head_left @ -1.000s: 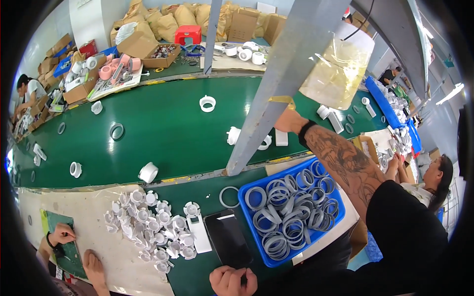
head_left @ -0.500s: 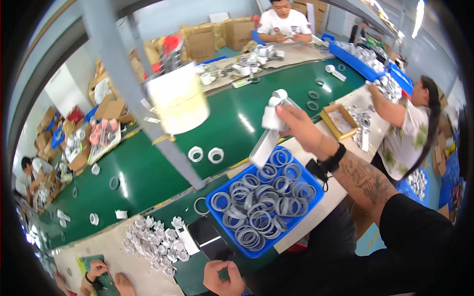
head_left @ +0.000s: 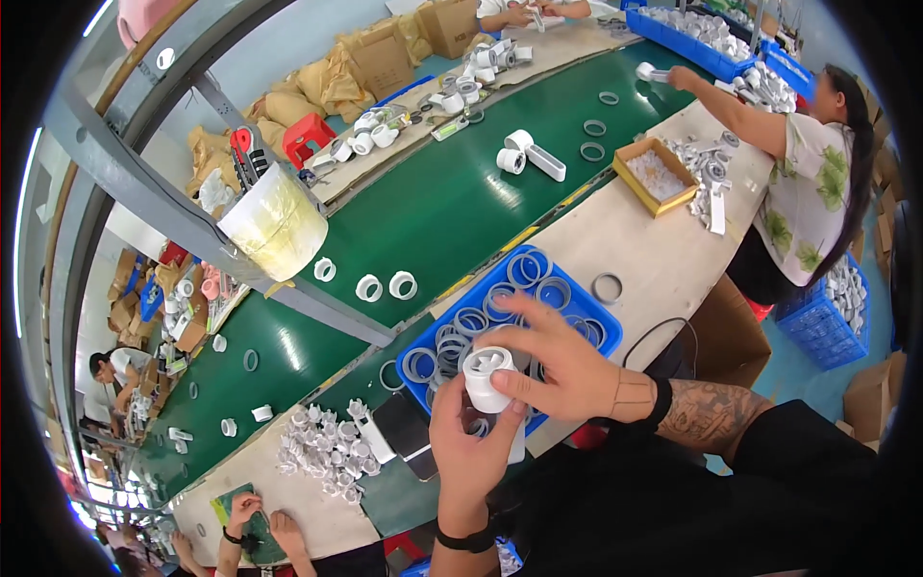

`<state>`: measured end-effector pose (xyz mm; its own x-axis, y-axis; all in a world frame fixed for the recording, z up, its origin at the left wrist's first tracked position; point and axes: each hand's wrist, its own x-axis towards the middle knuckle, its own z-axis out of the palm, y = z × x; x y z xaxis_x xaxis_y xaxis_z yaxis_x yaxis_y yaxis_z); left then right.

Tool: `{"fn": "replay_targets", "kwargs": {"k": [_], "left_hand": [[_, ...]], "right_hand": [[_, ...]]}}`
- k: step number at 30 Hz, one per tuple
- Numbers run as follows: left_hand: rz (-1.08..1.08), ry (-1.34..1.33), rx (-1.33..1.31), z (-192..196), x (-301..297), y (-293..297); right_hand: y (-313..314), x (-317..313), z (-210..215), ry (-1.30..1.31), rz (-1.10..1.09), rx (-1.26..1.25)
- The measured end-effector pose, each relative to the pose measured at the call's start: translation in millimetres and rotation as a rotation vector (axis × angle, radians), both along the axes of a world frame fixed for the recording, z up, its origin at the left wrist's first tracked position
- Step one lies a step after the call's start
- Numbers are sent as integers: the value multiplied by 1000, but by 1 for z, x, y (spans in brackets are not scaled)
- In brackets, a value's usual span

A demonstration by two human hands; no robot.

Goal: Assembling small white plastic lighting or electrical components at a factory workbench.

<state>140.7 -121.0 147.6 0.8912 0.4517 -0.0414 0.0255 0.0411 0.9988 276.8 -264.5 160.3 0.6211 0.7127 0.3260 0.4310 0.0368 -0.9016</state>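
Note:
Both my hands hold one white plastic cylinder part [head_left: 486, 378] over the near edge of a blue bin [head_left: 604, 325]. My left hand [head_left: 463, 448] grips it from below. My right hand [head_left: 562, 365] closes on it from the right, with the fingers over its top. The bin holds several grey rings [head_left: 526, 269]. A pile of small white parts [head_left: 322, 450] lies on the bench to the left of my hands, with a dark phone [head_left: 407, 435] between them.
A green conveyor belt [head_left: 452, 212] runs diagonally, carrying white fittings [head_left: 385, 286] and rings. A grey metal beam with a tape roll [head_left: 276, 234] crosses above it. A person [head_left: 803, 192] works at the right near a small cardboard box [head_left: 657, 174]. Another person's hands [head_left: 252, 524] rest at lower left.
My right hand has drawn back from the belt with the white part to the bin's near edge. My left hand has risen to grip it too. The view swung left.

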Motion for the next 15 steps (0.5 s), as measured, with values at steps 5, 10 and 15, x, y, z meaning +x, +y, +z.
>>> {"fn": "replay_targets", "kwargs": {"k": [5, 10, 15], "left_hand": [[213, -133, 816, 28, 6, -5], [241, -134, 878, 42, 2, 5], [215, -145, 929, 28, 19, 26]], "right_hand": [[-1, 7, 54, -465, -101, -213], [25, 1, 47, -536, 35, -68], [51, -18, 61, -715, -96, -250]]}}
